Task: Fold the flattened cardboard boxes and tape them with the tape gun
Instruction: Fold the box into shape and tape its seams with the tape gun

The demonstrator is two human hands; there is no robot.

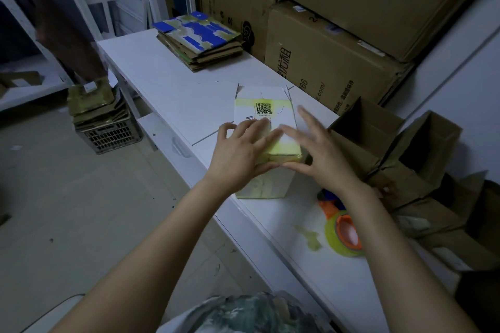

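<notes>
Orange tape gun with yellowish roll, nearest, lying on the white table. Beyond it, left hand and right hand press flat, fingers extended, on a white box bearing a QR-code label. Farther back: stacked flattened boxes; brown cartons printed "优租", ".com/".

Both arms are bare and reach forward side by side. The left forearm angles in from the lower left, the right forearm from the lower right. The left hand lies palm down, fingers straight and close together, pointing ahead and to the right. The right hand, slightly blurred, is palm down with its fingers spread. The thumbs point toward each other and their tips nearly meet.
</notes>
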